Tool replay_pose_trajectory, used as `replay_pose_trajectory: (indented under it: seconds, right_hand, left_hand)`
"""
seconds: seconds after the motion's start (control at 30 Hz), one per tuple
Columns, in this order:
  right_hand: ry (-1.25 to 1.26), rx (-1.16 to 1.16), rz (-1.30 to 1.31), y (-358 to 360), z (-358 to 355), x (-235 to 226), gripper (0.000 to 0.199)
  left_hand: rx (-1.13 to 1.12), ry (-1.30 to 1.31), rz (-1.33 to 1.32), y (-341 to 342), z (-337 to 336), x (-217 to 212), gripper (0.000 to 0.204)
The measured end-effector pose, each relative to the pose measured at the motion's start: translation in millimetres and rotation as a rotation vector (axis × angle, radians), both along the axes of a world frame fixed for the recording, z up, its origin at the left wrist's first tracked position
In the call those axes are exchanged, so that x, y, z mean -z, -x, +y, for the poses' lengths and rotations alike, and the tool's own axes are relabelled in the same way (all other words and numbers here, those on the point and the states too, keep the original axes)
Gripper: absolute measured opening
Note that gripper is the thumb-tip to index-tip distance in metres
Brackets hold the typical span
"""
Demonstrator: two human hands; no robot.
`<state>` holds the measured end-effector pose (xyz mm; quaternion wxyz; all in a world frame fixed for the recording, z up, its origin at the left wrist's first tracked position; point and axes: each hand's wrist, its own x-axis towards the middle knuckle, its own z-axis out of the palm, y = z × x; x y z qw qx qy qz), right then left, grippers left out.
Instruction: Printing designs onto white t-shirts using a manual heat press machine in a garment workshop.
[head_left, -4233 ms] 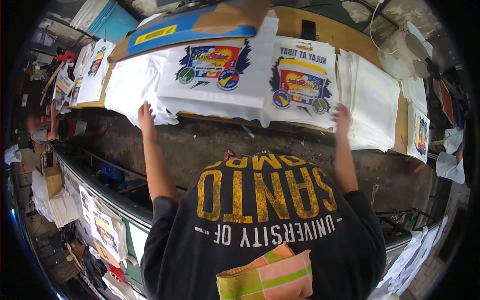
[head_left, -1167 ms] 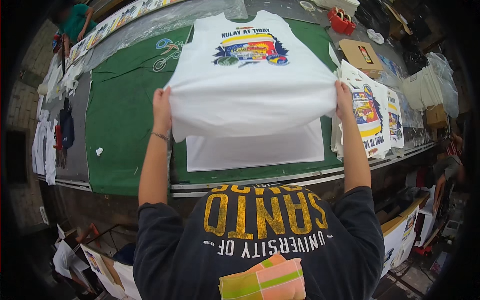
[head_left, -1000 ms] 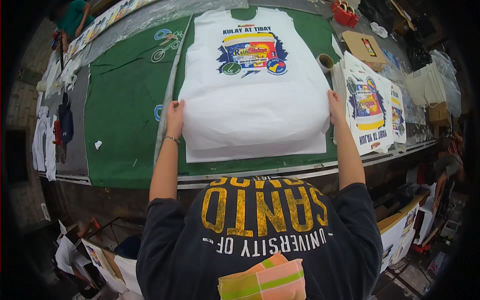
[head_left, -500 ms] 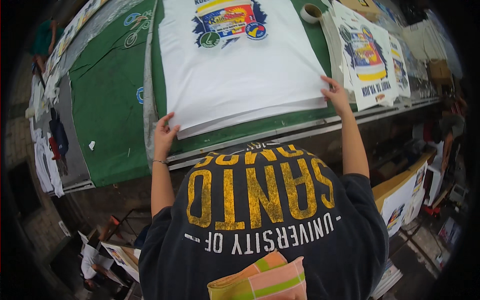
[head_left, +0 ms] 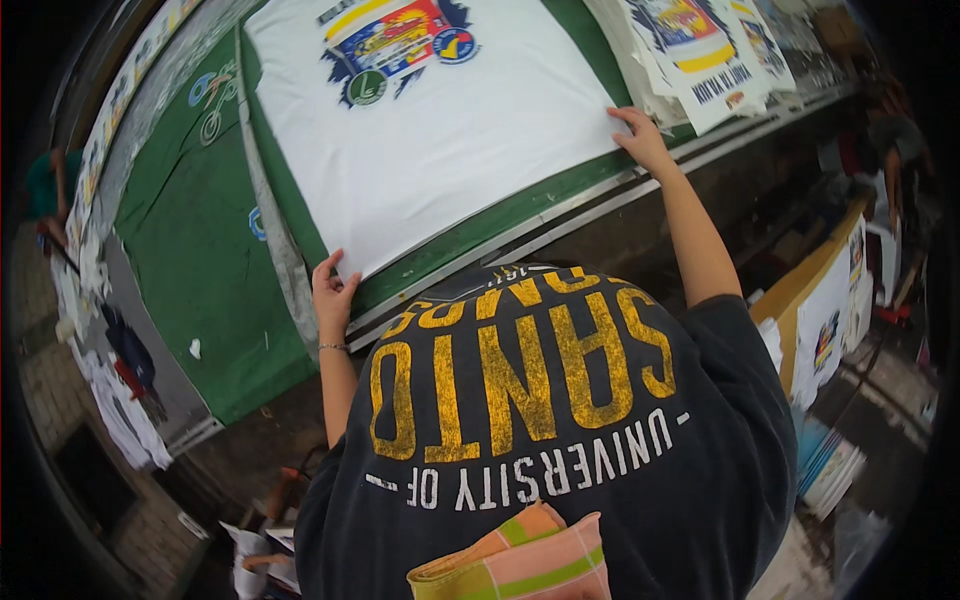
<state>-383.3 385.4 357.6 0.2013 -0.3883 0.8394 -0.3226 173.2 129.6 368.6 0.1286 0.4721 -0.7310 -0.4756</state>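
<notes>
A white shirt (head_left: 450, 170) with a colourful printed picture lies spread over the green-covered table (head_left: 500, 208) before me. My left hand (head_left: 334, 292) holds its near left corner, fingers and thumb at the hem. At the near right corner my right hand (head_left: 644, 140) grips the hem between thumb and fingers. The hem runs nearly straight between my two hands and lies close to the table. The shirt's far end is cut off by the top of the picture.
Printed sheets (head_left: 690, 50) are piled at the right of the shirt. A grey strip (head_left: 268, 190) divides the green cover on the left. Dark and white cloths (head_left: 125, 350) hang at the table's far left end. A person in green (head_left: 55, 185) stands beyond it.
The shirt's near edge, showing two separate layers before, now lies flatter as one edge. My right hand has moved up and left in the picture; the whole view has also turned.
</notes>
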Motion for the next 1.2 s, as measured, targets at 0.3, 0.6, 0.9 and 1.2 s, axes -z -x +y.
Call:
replay_pose_trajectory:
  seconds: [0.3,0.6,0.9,1.2]
  right_hand:
    - [0.197,0.406,0.239,-133,-75,-5,0.035]
    - [0.311,1.189,0.231,-120,-25,-6,0.022]
    - [0.292,1.975,1.286,-139,193,-50,0.016]
    - [0.193,2.857,1.042,-238,307,30,0.028]
  left_hand:
    - [0.282,0.411,-0.261,-1,-189,-6,0.052]
    - [0.606,0.133,0.196,283,-279,14,0.030]
    - [1.051,-0.305,0.560,551,-112,37,0.023]
    - [1.526,-0.242,0.752,642,-1,-42,0.023]
